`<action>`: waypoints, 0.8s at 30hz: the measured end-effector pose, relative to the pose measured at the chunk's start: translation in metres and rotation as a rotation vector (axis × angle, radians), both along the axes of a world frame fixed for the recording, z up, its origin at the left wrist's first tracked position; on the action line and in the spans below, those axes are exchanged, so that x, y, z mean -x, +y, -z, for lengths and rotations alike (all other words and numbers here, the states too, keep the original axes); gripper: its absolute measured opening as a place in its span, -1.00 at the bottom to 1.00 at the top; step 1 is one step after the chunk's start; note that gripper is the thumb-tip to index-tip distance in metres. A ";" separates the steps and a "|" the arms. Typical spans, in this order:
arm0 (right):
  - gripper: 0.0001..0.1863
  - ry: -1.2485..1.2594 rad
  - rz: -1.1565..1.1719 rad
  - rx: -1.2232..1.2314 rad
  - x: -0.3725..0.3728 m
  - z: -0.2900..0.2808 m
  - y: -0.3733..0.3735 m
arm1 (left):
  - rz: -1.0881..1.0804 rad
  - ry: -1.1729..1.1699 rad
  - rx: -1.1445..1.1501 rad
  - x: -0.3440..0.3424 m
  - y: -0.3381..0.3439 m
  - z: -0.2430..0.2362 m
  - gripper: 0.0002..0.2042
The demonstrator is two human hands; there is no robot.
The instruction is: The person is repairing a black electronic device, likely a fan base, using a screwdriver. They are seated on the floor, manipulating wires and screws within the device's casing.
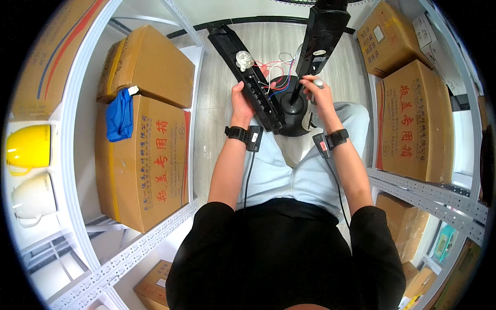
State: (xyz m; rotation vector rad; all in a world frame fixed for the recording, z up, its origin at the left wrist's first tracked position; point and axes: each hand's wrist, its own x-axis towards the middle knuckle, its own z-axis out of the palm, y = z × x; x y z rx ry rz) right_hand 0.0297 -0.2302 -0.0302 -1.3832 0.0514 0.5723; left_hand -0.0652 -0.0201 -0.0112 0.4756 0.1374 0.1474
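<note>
My left hand (243,103) grips a long black plastic panel (225,46) that slants across my lap, with a white round part (245,60) on it. Red, white and blue wires (281,72) hang between it and an upright black column (328,28) on a round black base (292,116). My right hand (318,95) is closed on a short grey-handled tool (317,83), probably a screwdriver, held beside the thin black pole at the column's lower end. The tool's tip is hard to make out.
Metal shelving flanks me, holding cardboard boxes (144,165) (408,124), a blue cloth (120,116), a yellow mug (28,147) and a white mug (33,199). My legs (266,170) rest on the grey floor (209,150) around the base. A wire guard (289,2) shows at the top.
</note>
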 end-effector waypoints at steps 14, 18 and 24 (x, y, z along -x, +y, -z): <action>-0.55 0.066 -0.017 -0.026 0.004 -0.006 0.025 | 0.037 0.062 -0.133 -0.001 -0.007 -0.009 -0.25; -0.64 -0.332 0.096 0.242 0.011 -0.026 0.024 | 0.070 0.024 -0.139 -0.004 -0.009 -0.006 -0.25; -0.72 -0.470 -0.124 0.184 0.013 -0.065 0.038 | -0.005 0.112 -0.236 -0.006 -0.010 -0.002 -0.24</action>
